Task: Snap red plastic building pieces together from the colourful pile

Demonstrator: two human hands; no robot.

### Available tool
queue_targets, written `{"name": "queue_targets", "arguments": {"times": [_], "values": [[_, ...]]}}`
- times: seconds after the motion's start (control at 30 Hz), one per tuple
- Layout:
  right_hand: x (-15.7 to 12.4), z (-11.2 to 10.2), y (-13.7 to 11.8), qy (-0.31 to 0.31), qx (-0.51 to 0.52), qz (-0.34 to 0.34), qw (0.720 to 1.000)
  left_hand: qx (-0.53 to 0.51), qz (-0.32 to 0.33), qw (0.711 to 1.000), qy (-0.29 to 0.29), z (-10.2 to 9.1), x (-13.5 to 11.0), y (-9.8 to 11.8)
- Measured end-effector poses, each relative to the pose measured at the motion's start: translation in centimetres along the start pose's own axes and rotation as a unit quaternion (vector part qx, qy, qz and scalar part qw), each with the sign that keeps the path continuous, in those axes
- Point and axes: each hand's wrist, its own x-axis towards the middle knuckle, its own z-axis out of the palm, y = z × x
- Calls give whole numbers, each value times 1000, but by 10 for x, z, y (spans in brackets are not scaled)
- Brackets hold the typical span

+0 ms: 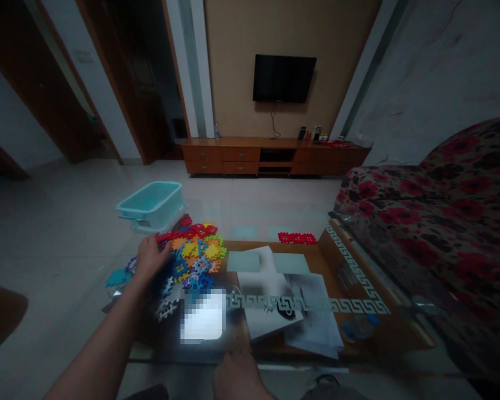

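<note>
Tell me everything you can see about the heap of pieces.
The heap is a loose, overlapping mound of flat, notched pieces, apparently plastic, some with openwork centres. Red, orange, yellow, blue, purple and white show. It sits on the left part of the glass table, nearer than the tub; the left hand seems to touch its left side.

I've got dim light, pale tile flr [75,194], beige wall [232,66] w/ blk TV [284,78] above wood cab [239,158], floral sofa [433,186] to my R.
</note>
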Motion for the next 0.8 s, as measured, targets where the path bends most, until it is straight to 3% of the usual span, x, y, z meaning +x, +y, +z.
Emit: {"name": "queue_targets", "arguments": {"times": [0.1, 0.37, 0.6, 0.8], "values": [[2, -11, -1, -66, -24, 31, 997, 2, 13, 999, -30, 4, 13, -6], [0, -31, -6, -111, 1, 64, 992, -14, 32, 995, -89, 21, 26, -11], [4, -20, -8, -89, -7, 75, 993, 4, 64, 990, -127, 24, 29, -8], [3, -23, -6, -91, -35, 50, 994, -6, 74, 993, -93, 19, 30, -6]]}}
